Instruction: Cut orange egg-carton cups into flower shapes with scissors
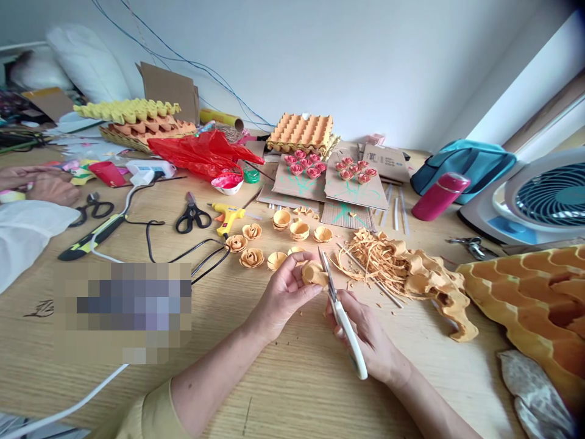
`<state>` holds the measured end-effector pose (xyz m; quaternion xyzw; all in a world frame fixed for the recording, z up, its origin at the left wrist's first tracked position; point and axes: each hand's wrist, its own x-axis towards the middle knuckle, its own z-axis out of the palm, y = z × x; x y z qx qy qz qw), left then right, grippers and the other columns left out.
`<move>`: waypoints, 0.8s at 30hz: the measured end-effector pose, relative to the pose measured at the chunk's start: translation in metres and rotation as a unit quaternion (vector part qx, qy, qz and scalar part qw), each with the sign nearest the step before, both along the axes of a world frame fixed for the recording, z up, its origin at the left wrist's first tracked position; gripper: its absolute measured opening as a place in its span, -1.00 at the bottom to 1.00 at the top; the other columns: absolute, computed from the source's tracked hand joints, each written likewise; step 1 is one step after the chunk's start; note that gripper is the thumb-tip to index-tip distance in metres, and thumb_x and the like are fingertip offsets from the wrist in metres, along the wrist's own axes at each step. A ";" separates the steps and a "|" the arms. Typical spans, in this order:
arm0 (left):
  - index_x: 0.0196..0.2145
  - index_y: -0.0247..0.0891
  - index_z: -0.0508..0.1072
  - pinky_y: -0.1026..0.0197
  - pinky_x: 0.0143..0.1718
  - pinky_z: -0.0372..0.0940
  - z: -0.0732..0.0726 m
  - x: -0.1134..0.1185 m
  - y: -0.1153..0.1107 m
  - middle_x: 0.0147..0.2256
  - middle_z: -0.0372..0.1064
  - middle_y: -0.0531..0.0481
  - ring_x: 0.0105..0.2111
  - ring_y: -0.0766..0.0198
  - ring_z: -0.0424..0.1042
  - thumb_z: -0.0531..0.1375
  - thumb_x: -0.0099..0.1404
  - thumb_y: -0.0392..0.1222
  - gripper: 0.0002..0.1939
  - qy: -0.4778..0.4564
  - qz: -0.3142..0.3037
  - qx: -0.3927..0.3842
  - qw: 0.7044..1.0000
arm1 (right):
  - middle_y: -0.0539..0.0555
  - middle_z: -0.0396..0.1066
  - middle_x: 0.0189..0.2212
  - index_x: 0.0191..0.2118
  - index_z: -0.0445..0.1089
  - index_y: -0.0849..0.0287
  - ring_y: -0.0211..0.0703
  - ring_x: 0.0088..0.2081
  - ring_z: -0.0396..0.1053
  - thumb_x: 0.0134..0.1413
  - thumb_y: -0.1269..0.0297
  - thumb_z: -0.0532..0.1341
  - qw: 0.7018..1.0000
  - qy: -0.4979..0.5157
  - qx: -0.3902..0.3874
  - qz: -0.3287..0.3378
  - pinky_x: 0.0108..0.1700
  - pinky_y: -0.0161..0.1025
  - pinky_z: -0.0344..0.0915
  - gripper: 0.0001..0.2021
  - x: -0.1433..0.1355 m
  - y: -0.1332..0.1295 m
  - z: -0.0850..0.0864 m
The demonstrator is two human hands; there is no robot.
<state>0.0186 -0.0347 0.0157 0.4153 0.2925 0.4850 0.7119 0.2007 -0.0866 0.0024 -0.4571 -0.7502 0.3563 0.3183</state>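
Observation:
Between the fingers and thumb of my left hand [286, 292] is an orange egg-carton cup [313, 274]. My right hand [365, 332] grips white-handled scissors [346, 326], their blades pointing up and away, right beside the cup. Whether the blades touch the cup, I cannot tell. Just beyond my hands stand several cut cups [299, 230] and several carton roses [251, 258]. To the right of the scissors lies a heap of thin carton trimmings [372, 259], joined by a torn piece of egg carton [434, 277].
A yellow glue gun [227, 217], black scissors [192, 214] and a utility knife [94, 238] with cables lie left. Cardboard with red flowers [354, 177] is behind. Egg trays [539, 292], a pink bottle [440, 196] and a fan [539, 195] stand right. Another person's hand [52, 186] is far left.

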 end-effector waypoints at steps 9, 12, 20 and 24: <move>-0.01 -0.16 0.36 0.27 -0.09 0.23 -0.005 -0.002 0.003 -0.24 0.43 0.08 -0.22 0.37 0.36 0.40 0.12 -0.26 -0.51 -0.018 0.001 0.013 1.000 | 0.03 0.22 -0.42 -0.36 0.17 0.10 -0.08 -0.36 0.16 0.23 0.13 0.06 1.000 0.021 0.001 -0.006 -0.28 -0.15 0.15 -0.81 0.002 -0.002 -0.003; -0.01 -0.15 0.36 0.29 -0.11 0.23 -0.005 -0.003 0.003 -0.24 0.43 0.08 -0.22 0.38 0.36 0.39 0.15 -0.25 -0.52 -0.023 0.006 0.023 0.999 | 0.02 0.22 -0.42 -0.36 0.17 0.10 -0.09 -0.36 0.17 0.22 0.15 0.07 1.000 0.025 0.004 -0.005 -0.26 -0.15 0.16 -0.82 0.003 -0.002 -0.003; -0.01 -0.15 0.32 0.28 -0.11 0.26 -0.002 -0.008 0.006 -0.26 0.46 0.08 -0.24 0.38 0.39 0.39 0.16 -0.25 -0.53 -0.004 -0.018 0.055 0.998 | 0.06 0.23 -0.38 -0.35 0.17 0.10 -0.02 -0.29 0.17 0.18 0.14 0.09 1.000 0.000 0.006 0.013 -0.19 -0.09 0.18 -0.83 0.005 0.000 -0.004; -0.03 -0.17 0.32 0.26 -0.10 0.28 0.001 -0.009 0.007 -0.25 0.47 0.06 -0.24 0.37 0.41 0.38 0.16 -0.24 -0.55 0.013 -0.024 0.072 0.997 | 0.07 0.23 -0.37 -0.34 0.18 0.10 -0.01 -0.28 0.17 0.19 0.13 0.08 1.000 -0.002 0.008 0.015 -0.19 -0.08 0.18 -0.83 0.005 0.000 -0.002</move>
